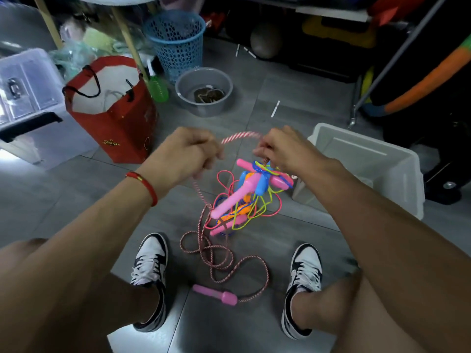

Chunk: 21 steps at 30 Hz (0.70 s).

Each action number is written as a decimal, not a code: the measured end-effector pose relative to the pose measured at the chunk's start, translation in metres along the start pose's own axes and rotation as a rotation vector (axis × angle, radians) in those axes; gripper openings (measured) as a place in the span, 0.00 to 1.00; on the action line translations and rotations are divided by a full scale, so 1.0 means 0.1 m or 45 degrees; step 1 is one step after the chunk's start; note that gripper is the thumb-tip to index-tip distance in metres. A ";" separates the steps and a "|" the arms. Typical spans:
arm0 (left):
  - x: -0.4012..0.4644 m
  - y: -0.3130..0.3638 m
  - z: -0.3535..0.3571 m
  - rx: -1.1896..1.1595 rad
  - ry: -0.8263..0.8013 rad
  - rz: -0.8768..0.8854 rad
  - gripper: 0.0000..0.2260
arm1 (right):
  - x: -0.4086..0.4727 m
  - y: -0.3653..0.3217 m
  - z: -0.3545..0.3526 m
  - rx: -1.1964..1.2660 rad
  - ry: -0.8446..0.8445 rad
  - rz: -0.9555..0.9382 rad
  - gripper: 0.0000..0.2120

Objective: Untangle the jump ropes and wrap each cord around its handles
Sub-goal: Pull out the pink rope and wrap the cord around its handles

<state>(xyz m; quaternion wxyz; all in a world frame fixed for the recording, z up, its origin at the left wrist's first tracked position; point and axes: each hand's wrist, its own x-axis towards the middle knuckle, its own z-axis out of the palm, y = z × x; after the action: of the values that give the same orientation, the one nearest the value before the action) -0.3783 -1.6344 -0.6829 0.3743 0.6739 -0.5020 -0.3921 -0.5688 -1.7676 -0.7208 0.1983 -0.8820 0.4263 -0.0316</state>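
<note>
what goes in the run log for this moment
left hand: grips striped cord | right hand: holds tangled bundle up | loose pink handle: on floor | wrapping: not started

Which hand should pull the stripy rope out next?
Probably the left hand: it already grips the pink-and-white twisted rope, while the right hand holds up the tangled bundle of colourful plastic jump ropes.

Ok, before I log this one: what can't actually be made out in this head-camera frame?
- Striped cord between the left hand and right hand: motion-blurred.
- Both hands' fingertips: curled away from the camera, so the exact grip is unseen.
- Tangled bundle: overlapping cords and handles hide how many ropes there are.
- Grey basin: contents dark, too small to identify.
- White bin: partly hidden by the right forearm.
</note>
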 end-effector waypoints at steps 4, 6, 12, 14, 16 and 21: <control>0.10 -0.26 0.06 0.448 -0.160 -0.244 0.07 | 0.00 -0.06 -0.03 0.129 -0.004 0.095 0.15; 0.10 -0.33 0.22 0.567 -0.260 -0.217 0.10 | 0.00 -0.13 -0.04 0.227 -0.019 0.095 0.14; 0.02 -0.30 0.50 0.598 -0.398 -0.024 0.25 | 0.01 -0.17 -0.03 0.559 0.001 0.196 0.15; -0.01 -0.27 0.55 0.616 -0.369 0.004 0.30 | 0.01 -0.17 -0.03 0.696 -0.021 0.235 0.16; -0.04 -0.28 0.65 0.814 -0.236 -0.004 0.33 | 0.00 -0.20 -0.02 0.778 -0.050 0.247 0.16; -0.01 -0.40 0.73 0.836 -0.047 0.071 0.15 | 0.00 -0.18 -0.03 0.826 -0.045 0.265 0.15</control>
<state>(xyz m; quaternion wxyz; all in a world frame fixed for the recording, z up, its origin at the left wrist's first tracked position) -0.4290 -1.6325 -0.7482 0.1386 0.7374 -0.6265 -0.2111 -0.5562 -1.7585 -0.7116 0.4781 -0.7250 0.4784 -0.1300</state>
